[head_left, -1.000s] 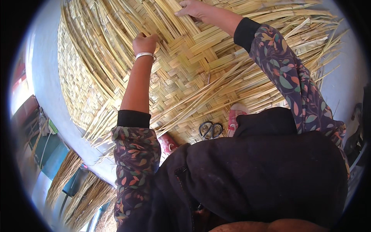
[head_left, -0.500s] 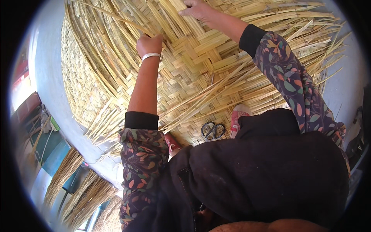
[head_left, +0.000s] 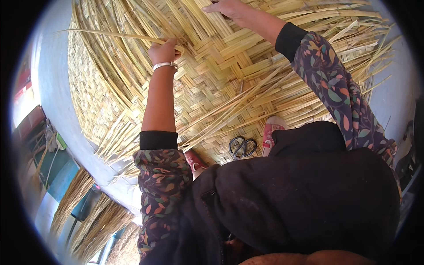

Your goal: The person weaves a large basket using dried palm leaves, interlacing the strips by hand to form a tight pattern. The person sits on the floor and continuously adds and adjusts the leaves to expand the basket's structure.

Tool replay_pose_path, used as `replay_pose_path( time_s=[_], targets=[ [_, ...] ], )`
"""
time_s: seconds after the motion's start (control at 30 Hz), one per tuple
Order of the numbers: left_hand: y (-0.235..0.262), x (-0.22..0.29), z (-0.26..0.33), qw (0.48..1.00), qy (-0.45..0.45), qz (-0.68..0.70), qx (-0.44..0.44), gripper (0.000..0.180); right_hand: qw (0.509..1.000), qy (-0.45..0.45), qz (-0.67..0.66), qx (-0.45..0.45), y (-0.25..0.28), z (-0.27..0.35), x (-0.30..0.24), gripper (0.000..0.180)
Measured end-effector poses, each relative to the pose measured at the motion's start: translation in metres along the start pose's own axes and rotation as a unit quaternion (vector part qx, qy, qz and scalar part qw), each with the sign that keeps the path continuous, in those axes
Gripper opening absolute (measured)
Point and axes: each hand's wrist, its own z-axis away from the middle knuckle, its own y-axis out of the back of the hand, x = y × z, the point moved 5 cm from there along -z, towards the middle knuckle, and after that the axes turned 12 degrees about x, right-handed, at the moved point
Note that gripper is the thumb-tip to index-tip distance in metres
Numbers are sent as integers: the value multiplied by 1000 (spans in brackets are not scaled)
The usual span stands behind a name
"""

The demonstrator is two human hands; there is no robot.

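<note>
Below me spreads a woven reed mat (head_left: 194, 95) of pale yellow strips. My left hand (head_left: 163, 52), a silver bangle at its wrist, is closed on a long flat reed strip (head_left: 119, 35). The strip bends at my fingers and runs out to the left over the mat. At the top edge my right hand (head_left: 227, 9) is closed at a group of reed strips (head_left: 201, 20), its thumb lying over them. Its other fingers are partly hidden. Black-handled scissors (head_left: 242, 147) rest on the mat between my feet.
My red shoes (head_left: 269, 132) stand on the mat's near part. Loose reed ends (head_left: 353, 57) stick out at the right edge, and several lie across the mat. At lower left are bundles of dry stalks (head_left: 73, 198). Grey floor (head_left: 53, 88) borders the mat.
My left hand has shifted slightly left and turned, swinging the strip's far end down and left. My right hand has moved a little, its fingers curling more at the strips.
</note>
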Motion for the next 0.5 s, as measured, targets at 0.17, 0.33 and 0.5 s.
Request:
replay_pose_path(
  time_s=[0.17, 0.33, 0.5],
  targets=[
    [-14, 17, 15, 992, -26, -118, 29, 14, 1000, 19, 2, -6, 9, -15, 10, 23],
    [-21, 9, -15, 894, -159, -409, 94, 21, 995, 72, 57, -24, 2, -12, 3, 25],
    [-22, -1, -30, 931, -162, -326, 28, 28, 993, 88, 30, -77, -1, 11, -16, 26]
  ],
)
